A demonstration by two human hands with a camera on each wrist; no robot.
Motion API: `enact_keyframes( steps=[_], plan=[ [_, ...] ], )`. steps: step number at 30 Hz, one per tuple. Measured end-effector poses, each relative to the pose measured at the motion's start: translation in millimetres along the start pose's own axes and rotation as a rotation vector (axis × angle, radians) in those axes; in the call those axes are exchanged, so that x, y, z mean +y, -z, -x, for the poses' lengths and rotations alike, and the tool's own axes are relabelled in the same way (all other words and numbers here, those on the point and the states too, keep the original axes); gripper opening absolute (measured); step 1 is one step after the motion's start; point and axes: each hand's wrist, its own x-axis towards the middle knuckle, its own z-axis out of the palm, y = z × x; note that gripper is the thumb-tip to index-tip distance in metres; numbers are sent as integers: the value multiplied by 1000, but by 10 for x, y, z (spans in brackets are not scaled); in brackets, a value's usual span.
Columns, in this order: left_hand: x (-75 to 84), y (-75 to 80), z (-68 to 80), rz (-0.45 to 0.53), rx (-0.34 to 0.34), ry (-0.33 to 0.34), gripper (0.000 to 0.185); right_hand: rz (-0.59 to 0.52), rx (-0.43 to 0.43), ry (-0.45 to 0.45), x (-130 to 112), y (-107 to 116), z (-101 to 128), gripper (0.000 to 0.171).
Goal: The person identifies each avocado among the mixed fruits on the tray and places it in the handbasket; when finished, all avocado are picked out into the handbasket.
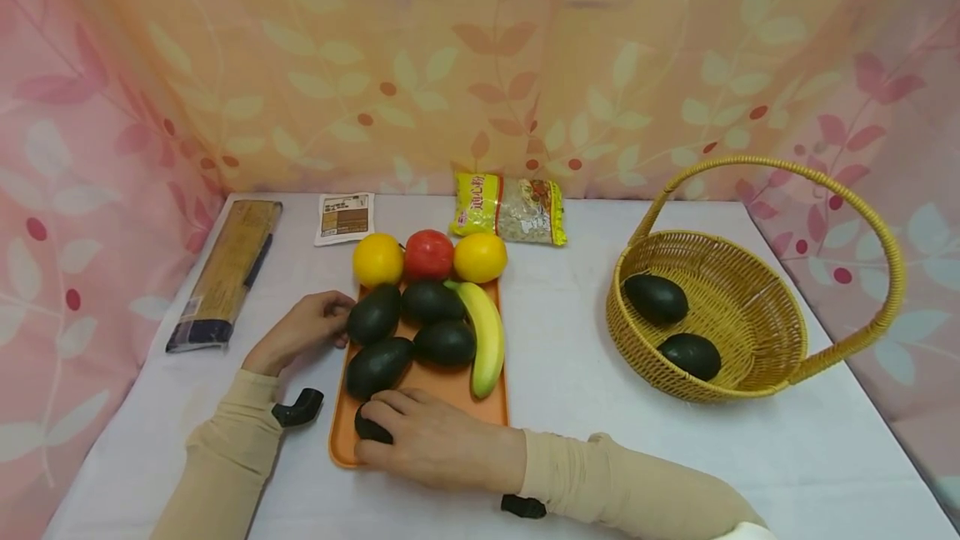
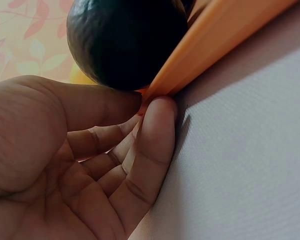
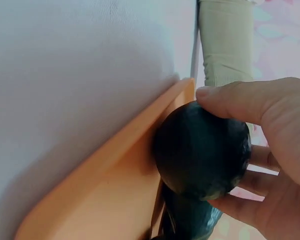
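My left hand is at the left edge of an orange tray. In the left wrist view its thumb and fingers pinch the tray's rim, right below a dark avocado. Over the near end of the tray, my right hand grips another avocado, partly hidden under its fingers. The right wrist view shows thumb and fingers curled round that avocado. Several more avocados lie farther up the tray beside a banana. A red apple-like fruit sits at the tray's far end.
Two yellow round fruits flank the red one. A wicker basket with a tall handle stands at right, two avocados inside. Behind the tray lie a yellow food bag and a white packet; a long brown package lies left.
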Motion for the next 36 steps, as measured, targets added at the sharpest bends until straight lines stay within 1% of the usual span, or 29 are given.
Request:
enact_keyframes(
  steps=[4,6,10,13,15,18,21,25,28,32,34,36],
  plan=[
    [-23,-7,8,4,2,2,34,3,-5,-62,38,-3,52,28],
    [-31,-10,12,2,6,2,33,15,13,-85,57,-9,80,31],
    [-47,-19,23,8,11,-3,33,25,40,-100,97,-11,134,38],
    [-66,-30,26,29,9,-4,31,-14,49,-107,147,19,189,42],
    [-78,-37,27,42,10,-6,30,-60,65,-120,199,66,250,45],
    [-91,-41,27,46,13,-17,29,-127,128,-158,299,186,382,45],
    [-89,-37,29,45,17,-22,29,-142,225,-223,433,349,578,46],
    [-71,-34,26,49,18,-16,29,-108,353,-363,643,599,929,46],
    [-54,-34,18,51,14,-12,29,-71,441,-484,806,766,1257,45],
    [-21,-27,14,46,10,-24,30,0,522,-701,978,934,1774,48],
    [-7,-19,12,38,7,-32,31,40,552,-819,1055,986,2047,51],
    [-1,-11,5,34,11,-25,30,76,592,-929,1132,1008,2307,54]
  ],
)
